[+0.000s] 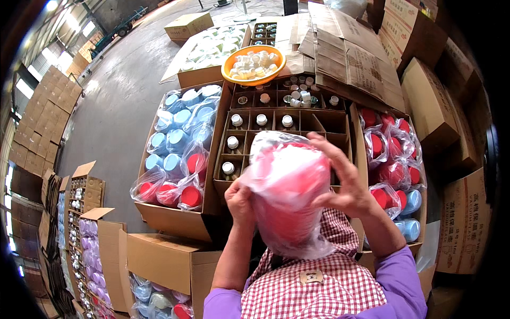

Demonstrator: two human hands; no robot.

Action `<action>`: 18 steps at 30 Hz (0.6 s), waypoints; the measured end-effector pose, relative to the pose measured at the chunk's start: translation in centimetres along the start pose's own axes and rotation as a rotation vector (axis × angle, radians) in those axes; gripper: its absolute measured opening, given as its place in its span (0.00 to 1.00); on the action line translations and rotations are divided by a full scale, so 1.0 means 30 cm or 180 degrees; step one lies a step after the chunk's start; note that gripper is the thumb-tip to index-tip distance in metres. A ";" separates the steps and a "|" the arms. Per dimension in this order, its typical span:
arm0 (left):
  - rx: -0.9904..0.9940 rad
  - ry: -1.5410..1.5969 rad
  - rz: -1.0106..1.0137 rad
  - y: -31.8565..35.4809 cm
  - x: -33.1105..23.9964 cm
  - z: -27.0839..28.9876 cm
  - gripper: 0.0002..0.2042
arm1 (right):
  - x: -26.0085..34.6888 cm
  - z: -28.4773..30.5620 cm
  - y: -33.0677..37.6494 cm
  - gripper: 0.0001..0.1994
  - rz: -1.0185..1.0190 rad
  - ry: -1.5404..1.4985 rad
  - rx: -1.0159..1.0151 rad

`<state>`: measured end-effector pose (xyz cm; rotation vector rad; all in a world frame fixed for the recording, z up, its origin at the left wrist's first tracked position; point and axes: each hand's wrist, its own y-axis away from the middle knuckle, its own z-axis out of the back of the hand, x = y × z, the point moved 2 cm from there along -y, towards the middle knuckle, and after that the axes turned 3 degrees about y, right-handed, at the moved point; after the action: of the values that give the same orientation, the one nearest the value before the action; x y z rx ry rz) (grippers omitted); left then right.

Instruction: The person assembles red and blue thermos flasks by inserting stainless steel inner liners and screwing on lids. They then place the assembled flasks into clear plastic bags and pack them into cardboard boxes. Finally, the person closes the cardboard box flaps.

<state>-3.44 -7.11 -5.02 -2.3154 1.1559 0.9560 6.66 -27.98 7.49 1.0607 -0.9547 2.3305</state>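
A bagged red bundle (289,196), long axis pointing forward, lies between the left hand (241,203), gripping its side, and the right hand (348,183), spread wide alongside, contact unclear.

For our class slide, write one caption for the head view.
A left hand grips a plastic-wrapped red bundle, the right hand open beside it, near a divided cardboard box.
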 end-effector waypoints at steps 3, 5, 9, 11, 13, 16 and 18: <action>0.0191 -0.0375 -0.0849 0.009 -0.134 -0.209 0.08 | 0.026 -0.039 -0.053 0.36 0.0410 0.1252 0.0561; 0.0570 -0.1063 -0.1674 0.000 -0.230 -0.307 0.05 | 0.012 -0.044 -0.075 0.33 0.0280 0.1069 0.0623; 0.1245 -0.1566 -0.2129 0.015 -0.330 -0.468 0.04 | -0.040 0.007 -0.169 0.22 0.0571 -0.0210 0.0324; 0.1402 -0.1801 -0.2100 0.025 -0.341 -0.510 0.05 | -0.066 0.004 -0.165 0.30 0.0547 -0.0617 0.0814; 0.1074 -0.1804 -0.1663 0.005 -0.296 -0.484 0.05 | -0.030 -0.018 -0.145 0.33 0.0204 -0.1442 0.1320; 0.1405 -0.1723 -0.1420 0.010 -0.204 -0.473 0.05 | -0.085 -0.095 -0.114 0.21 0.0129 -0.0700 0.0847; 0.1703 -0.1761 -0.1520 -0.011 -0.236 -0.439 0.06 | -0.108 -0.084 -0.122 0.12 0.0125 -0.1146 0.0676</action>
<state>-0.90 -10.83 9.24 -1.6314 0.5085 0.8814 9.64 -23.91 5.29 1.6012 -0.8677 2.3580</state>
